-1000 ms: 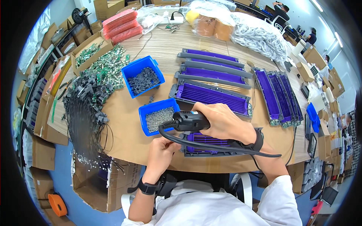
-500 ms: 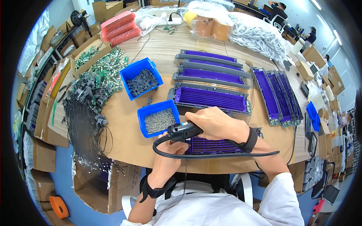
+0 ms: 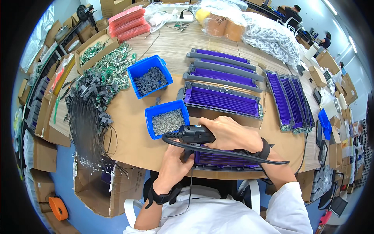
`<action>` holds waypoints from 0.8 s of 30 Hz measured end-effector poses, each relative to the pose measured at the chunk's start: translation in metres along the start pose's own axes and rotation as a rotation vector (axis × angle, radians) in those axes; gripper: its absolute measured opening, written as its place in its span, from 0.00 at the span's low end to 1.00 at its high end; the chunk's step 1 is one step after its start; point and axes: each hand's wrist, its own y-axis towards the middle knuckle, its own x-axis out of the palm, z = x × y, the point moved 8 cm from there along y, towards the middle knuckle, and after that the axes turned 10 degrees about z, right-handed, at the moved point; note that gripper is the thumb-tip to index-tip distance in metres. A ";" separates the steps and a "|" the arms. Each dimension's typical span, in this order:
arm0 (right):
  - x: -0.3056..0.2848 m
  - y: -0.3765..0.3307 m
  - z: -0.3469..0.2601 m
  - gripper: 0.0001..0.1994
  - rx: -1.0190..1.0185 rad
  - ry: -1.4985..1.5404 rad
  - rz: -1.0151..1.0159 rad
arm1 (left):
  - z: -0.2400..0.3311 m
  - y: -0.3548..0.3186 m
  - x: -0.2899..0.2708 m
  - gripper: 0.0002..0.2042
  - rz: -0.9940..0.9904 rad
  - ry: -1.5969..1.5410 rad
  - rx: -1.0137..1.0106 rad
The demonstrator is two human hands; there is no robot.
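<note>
My right hand [image 3: 233, 135] is wrapped around a black electric screwdriver [image 3: 196, 134], which lies almost level with its cord looping back over my forearm. Under it, at the table's near edge, is a long purple-and-dark-grey plastic housing [image 3: 228, 158], partly hidden by the tool, cord and hand. My left hand [image 3: 174, 163] is at the housing's left end, thumb and fingers pinched together on a small dark part I cannot make out. The screwdriver's tip is hidden. Just beyond my left hand stands a blue bin [image 3: 149, 126] holding small metal screws [image 3: 167, 121].
Behind it, another blue bin [image 3: 134, 83] holds dark grey plastic parts. Several purple housings [image 3: 222, 102] lie in a row ahead, with more [image 3: 286, 103] at the right. Black-wired parts [image 3: 87, 101] and green circuit boards [image 3: 113, 58] are heaped at the left.
The screwdriver has swung slightly, its body now more level, and my right hand sits a bit lower and further right. My left hand has shifted slightly down, its pinch more visible.
</note>
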 end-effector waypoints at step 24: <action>0.001 -0.005 0.010 0.19 0.016 0.039 0.099 | 0.003 0.008 0.007 0.18 0.013 0.019 0.145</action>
